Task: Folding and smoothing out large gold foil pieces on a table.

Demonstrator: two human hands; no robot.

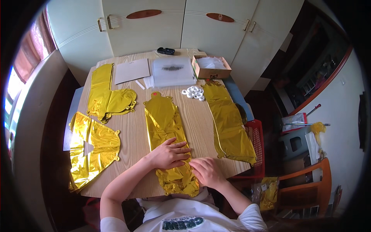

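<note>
A flat gold foil balloon (164, 120), folded into a long strip, lies in front of me down the middle of the table. My left hand (169, 154) rests flat on its lower half with the fingers stretched across the foil. At the balloon's right edge my right hand (208, 172) has its fingers bent and pinched together on the foil; the fingertips are partly hidden. The foil near my body is crumpled. More flat gold foil lies around: one L-shaped piece (101, 92) far left, one triangular piece (104, 139) near left, and a long stack (228, 120) at right.
White ribbon rolls (193, 92) lie beyond the middle balloon. Behind are a grey card (132, 72), white strips (148, 82), clear plastic bags (174, 73), an open cardboard box (211, 72) and a black object (165, 50). A red basket (258, 145) and wooden chair (305, 189) stand right.
</note>
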